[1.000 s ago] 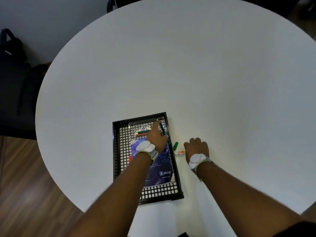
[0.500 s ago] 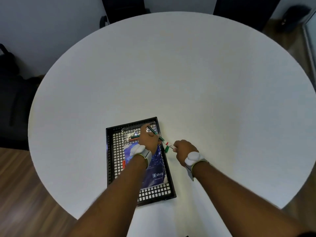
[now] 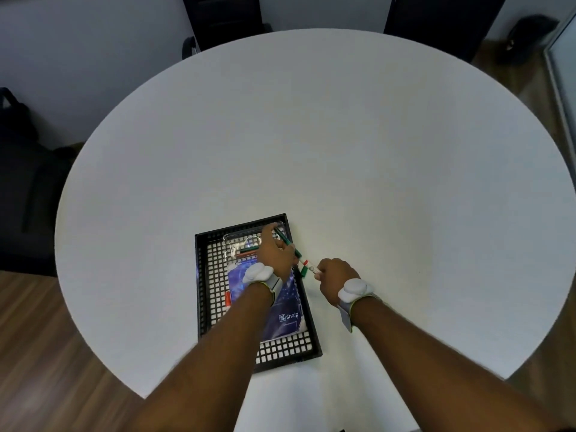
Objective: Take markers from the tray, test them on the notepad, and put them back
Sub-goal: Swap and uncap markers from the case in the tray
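Note:
A black mesh tray (image 3: 202, 294) sits on the round white table, near its front edge. In the tray lie a blue notepad (image 3: 288, 316), a clear pouch (image 3: 238, 243) with markers, and a red marker (image 3: 228, 299). My left hand (image 3: 276, 255) hovers over the tray's far right corner, shut on a green marker (image 3: 284, 239). Just right of the tray, my right hand (image 3: 335, 275) is shut on a white marker (image 3: 309, 267) with red and green bands. Its end points at the green marker. A small green piece (image 3: 303, 270) shows just under the white marker.
The white table (image 3: 343, 151) spreads wide beyond and to the right of the tray. Two dark chairs (image 3: 224, 20) stand behind its far edge. A dark bag (image 3: 18, 182) lies on the floor at the left, with wood flooring around it.
My right hand has lifted the white marker off the table beside the tray and brought it up to the green marker in my left hand. The view has tilted up.

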{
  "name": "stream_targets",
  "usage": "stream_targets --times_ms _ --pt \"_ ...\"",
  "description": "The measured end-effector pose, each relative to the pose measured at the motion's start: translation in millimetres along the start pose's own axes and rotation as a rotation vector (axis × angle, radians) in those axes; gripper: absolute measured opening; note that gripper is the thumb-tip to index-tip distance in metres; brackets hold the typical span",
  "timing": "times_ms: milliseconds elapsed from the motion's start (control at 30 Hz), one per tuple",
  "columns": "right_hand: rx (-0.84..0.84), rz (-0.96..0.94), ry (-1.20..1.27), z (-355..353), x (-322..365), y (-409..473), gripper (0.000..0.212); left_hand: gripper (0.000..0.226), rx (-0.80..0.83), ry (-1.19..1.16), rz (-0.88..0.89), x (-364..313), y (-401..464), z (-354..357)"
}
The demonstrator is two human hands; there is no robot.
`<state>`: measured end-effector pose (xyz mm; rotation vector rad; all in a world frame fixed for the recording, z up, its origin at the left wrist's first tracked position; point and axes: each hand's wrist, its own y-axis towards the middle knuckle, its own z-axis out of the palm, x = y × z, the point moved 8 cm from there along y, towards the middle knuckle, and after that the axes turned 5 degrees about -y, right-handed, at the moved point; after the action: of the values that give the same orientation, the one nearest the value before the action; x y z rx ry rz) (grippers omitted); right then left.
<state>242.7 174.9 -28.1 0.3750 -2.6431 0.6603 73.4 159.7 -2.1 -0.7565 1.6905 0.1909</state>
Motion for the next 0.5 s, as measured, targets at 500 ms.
stream_targets --times_ms 500 --pt "-0.079 -0.021 0.273 -7.5 19.5 -5.9 0.024 0.028 0.3 0.212 0.046 5.4 -6.0 30.9"
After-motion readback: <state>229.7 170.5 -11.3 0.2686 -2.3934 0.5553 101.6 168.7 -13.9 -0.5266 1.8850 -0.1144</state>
